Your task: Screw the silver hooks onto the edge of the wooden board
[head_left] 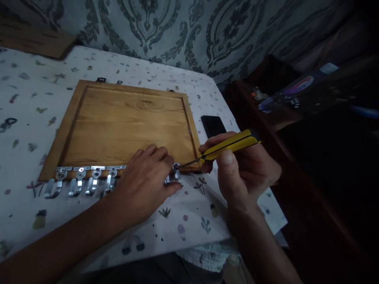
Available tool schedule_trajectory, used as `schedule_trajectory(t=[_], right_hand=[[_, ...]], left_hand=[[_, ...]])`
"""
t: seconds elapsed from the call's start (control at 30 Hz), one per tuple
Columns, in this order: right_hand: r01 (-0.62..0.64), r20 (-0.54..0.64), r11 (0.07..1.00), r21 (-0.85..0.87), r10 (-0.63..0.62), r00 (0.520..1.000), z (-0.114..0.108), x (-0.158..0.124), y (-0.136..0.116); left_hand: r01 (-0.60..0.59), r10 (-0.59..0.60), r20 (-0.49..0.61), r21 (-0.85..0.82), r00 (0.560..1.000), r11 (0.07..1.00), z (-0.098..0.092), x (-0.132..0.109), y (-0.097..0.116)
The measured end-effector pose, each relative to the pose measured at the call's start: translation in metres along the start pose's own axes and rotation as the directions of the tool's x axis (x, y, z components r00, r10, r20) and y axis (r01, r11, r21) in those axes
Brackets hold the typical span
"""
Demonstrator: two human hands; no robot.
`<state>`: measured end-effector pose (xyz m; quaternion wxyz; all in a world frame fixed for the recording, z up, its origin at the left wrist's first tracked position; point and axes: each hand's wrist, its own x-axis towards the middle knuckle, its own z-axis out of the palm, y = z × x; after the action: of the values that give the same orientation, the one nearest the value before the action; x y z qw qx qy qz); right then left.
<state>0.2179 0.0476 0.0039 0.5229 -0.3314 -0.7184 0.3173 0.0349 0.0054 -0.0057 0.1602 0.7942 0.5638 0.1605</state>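
Observation:
My right hand (242, 173) grips a yellow and black screwdriver (229, 146) by its handle. The thin shaft points left, its tip at a screw on the rightmost metal hook (177, 173). Curled over the lower edge of a wooden framed panel (127, 126), my left hand (148, 183) is closed on this hook, with the thumb under it. The panel lies flat on the table. Along its lower edge runs a metal strip with several shiny curved hooks (79, 182) to the left of my hand. My fingers hide the middle part of the strip.
A white patterned cloth (204, 221) covers the table. Behind my right hand lies a black flat object (213, 125). A cardboard piece (35, 39) is at the back left, against a patterned wall (166, 31). A clear plastic bottle (296, 88) lies at the right, beyond the table.

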Motion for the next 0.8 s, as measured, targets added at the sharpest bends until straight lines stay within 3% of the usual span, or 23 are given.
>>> schedule_trajectory(t=[0.17,0.3,0.67,0.8], right_hand=[[-0.031,-0.03,1.0,-0.003,0.031,0.999,0.0027,-0.003,0.0007],[-0.028,0.017,0.999,-0.015,0.028,0.999,0.0018,-0.0005,0.0009],[0.122,-0.028,0.989,-0.084,-0.125,0.992,0.0047,0.006,0.0002],[0.075,0.017,0.996,-0.046,-0.075,0.997,0.0027,0.006,-0.0036]], left_hand=[[-0.002,0.002,0.014,-0.006,1.0,1.0,-0.0003,0.0,0.0005],[-0.007,0.007,0.003,0.0,1.0,1.0,0.0003,0.0007,-0.0001],[0.004,-0.004,0.009,-0.009,1.0,1.0,0.0009,0.0011,-0.0007],[-0.006,0.006,0.008,-0.008,1.0,1.0,0.0001,0.0008,-0.0003]])
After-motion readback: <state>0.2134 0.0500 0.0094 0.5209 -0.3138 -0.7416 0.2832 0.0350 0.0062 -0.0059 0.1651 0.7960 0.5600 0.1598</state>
